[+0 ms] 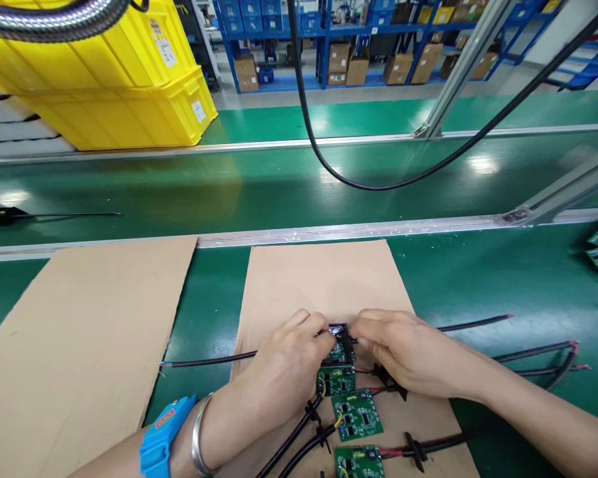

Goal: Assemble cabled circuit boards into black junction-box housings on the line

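Between my hands a small black plastic case (pixel 349 358) with a green circuit board inside lies on the cardboard sheet (pixel 323 272). My left hand (pixel 292 355), bent over the left side of the case, grips it with curled fingers that hide part of the board. At the upper right edge, my right hand (pixel 403 348) pinches the case near where a cable leaves it; its fingertips are partly hidden. A black cable (pixel 209 362) with a stripped end runs out left from under my left hand. Below the case, wired circuit boards (pixel 357 415) lie in a column.
Another cardboard sheet (pixel 84 325) lies to the left on the green bench. More black cables (pixel 533 350) stretch right. A screwdriver (pixel 44 214) lies beyond the metal rail. Yellow crates (pixel 129 113) stand at the back left, and a black cable (pixel 379 188) hangs overhead.
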`<move>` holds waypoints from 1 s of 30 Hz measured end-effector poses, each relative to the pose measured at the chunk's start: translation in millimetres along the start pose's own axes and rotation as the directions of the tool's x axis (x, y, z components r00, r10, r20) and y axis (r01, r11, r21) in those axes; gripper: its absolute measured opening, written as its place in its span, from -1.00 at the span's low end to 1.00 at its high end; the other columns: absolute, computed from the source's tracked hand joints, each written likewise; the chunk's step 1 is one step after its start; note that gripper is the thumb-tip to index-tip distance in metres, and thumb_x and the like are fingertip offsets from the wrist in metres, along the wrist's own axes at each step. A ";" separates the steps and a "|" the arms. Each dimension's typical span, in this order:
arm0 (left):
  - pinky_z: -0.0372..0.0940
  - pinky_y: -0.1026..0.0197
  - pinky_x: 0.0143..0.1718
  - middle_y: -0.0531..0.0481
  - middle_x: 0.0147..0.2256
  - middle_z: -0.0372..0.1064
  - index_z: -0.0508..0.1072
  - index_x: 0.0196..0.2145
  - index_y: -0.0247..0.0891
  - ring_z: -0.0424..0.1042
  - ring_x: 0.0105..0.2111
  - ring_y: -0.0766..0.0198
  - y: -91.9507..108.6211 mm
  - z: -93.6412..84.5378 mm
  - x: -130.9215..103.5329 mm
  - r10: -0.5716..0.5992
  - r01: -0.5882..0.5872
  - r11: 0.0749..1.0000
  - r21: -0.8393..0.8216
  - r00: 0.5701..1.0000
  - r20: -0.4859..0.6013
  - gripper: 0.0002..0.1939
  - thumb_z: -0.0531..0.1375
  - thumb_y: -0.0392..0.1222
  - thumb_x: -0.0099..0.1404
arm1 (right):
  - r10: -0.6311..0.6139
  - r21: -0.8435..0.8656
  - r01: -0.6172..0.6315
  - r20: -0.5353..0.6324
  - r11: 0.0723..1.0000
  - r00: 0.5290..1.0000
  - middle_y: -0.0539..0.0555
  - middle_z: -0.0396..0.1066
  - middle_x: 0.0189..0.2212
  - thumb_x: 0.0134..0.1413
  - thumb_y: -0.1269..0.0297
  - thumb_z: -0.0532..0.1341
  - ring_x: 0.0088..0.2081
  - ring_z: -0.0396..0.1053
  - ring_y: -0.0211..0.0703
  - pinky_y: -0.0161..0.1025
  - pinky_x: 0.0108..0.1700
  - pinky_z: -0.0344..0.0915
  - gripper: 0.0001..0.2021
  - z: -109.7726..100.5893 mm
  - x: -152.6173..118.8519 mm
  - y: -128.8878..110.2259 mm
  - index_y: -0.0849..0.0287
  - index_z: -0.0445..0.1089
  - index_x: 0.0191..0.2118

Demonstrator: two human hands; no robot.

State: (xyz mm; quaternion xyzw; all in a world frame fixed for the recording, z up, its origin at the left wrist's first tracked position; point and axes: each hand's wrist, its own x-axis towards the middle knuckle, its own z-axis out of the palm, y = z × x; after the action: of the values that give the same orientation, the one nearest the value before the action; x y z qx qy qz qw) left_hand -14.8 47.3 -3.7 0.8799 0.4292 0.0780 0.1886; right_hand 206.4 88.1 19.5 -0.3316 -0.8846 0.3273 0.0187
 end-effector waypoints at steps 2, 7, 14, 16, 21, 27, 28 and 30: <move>0.34 0.12 -0.15 -0.05 -0.25 0.30 0.41 -0.26 -0.27 0.27 -0.24 0.18 1.6 -0.2 0.2 0.001 -0.001 1.000 0.015 1.000 -0.013 -0.61 0.00 -0.62 0.08 | -0.011 0.013 0.010 0.029 1.000 1.000 0.00 0.28 -0.38 0.18 0.54 -0.02 -0.35 0.23 -0.21 -0.28 -0.31 0.16 -0.82 -4.1 4.1 1.5 0.15 0.18 -0.37; 0.30 0.16 -0.26 -0.01 -0.30 0.27 0.32 -0.29 -0.25 0.24 -0.32 0.21 5.9 -1.4 0.5 -0.002 0.003 1.000 0.018 0.998 -0.065 -0.61 -0.04 -0.65 0.05 | 0.000 0.068 -0.003 0.041 0.998 0.999 0.00 0.29 -0.41 0.23 0.49 -0.02 -0.35 0.24 -0.21 -0.28 -0.29 0.17 -0.81 -3.6 7.4 2.9 0.15 0.17 -0.41; 0.29 0.16 -0.28 0.00 -0.28 0.27 0.31 0.03 -0.16 0.26 -0.28 0.19 3.8 -8.4 -2.2 0.008 -0.008 0.999 0.038 1.000 -0.004 -0.44 0.00 -0.61 0.15 | 0.039 -0.023 -0.038 0.053 0.999 0.998 0.04 0.38 -0.45 0.07 0.57 0.02 -0.35 0.34 -0.18 -0.27 -0.29 0.19 -0.81 -3.7 9.8 3.5 0.17 0.20 -0.47; 0.31 0.16 -0.26 -0.02 -0.26 0.28 0.27 0.12 -0.15 0.27 -0.27 0.19 4.0 -10.4 -2.5 0.048 -0.050 0.997 0.062 0.998 0.029 -0.39 0.01 -0.60 0.18 | 0.070 -0.091 -0.065 0.049 0.994 0.996 0.07 0.42 -0.46 0.05 0.55 0.04 -0.35 0.38 -0.14 -0.25 -0.30 0.19 -0.82 -3.9 13.0 0.5 0.18 0.25 -0.48; 0.36 0.07 -0.27 -0.11 -0.27 0.28 0.35 0.07 -0.36 0.29 -0.29 0.14 13.9 -8.8 3.3 0.050 -0.078 0.967 0.241 0.991 0.123 -0.55 -0.01 -0.54 0.25 | 0.177 -0.256 -0.152 0.078 0.955 0.981 0.14 0.46 -0.50 -0.03 0.47 0.11 -0.44 0.41 -0.08 -0.22 -0.44 0.11 -0.88 -1.0 23.8 -12.2 0.21 0.37 -0.47; 0.37 0.11 -0.33 -0.12 -0.26 0.28 0.42 -0.01 -0.27 0.31 -0.28 0.12 12.3 -11.1 6.9 0.044 -0.072 0.971 0.227 0.991 0.125 -0.57 0.01 -0.50 0.22 | 0.170 -0.326 -0.148 0.040 0.934 0.985 0.12 0.47 -0.48 0.02 0.42 0.14 -0.45 0.40 -0.07 -0.22 -0.44 0.12 -0.89 -1.2 18.5 -11.8 0.20 0.40 -0.44; 0.38 0.13 -0.31 -0.11 -0.25 0.29 0.42 0.00 -0.23 0.33 -0.27 0.14 9.2 -13.7 4.9 0.047 -0.067 0.983 0.169 0.992 0.115 -0.53 0.01 -0.52 0.19 | 0.153 -0.301 -0.142 0.015 0.943 0.988 0.11 0.48 -0.45 0.07 0.41 0.13 -0.41 0.41 -0.07 -0.21 -0.40 0.16 -0.88 -1.3 14.2 -9.1 0.20 0.41 -0.40; 0.40 0.15 -0.20 -0.09 -0.18 0.33 0.40 0.04 -0.19 0.35 -0.21 0.18 4.1 -18.9 -1.5 0.034 -0.039 0.997 0.063 0.996 0.077 -0.44 0.00 -0.54 0.13 | 0.097 -0.240 -0.108 -0.057 0.965 0.994 0.11 0.47 -0.34 0.11 0.40 0.13 -0.28 0.41 -0.04 -0.19 -0.27 0.24 -0.88 -0.3 4.8 -2.7 0.20 0.41 -0.26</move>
State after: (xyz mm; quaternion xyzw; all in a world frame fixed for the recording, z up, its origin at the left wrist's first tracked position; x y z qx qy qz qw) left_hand -18.4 48.9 15.3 0.8954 0.4079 0.0339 0.1750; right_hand 201.2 89.7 20.4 -0.3840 -0.8990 0.2097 -0.0194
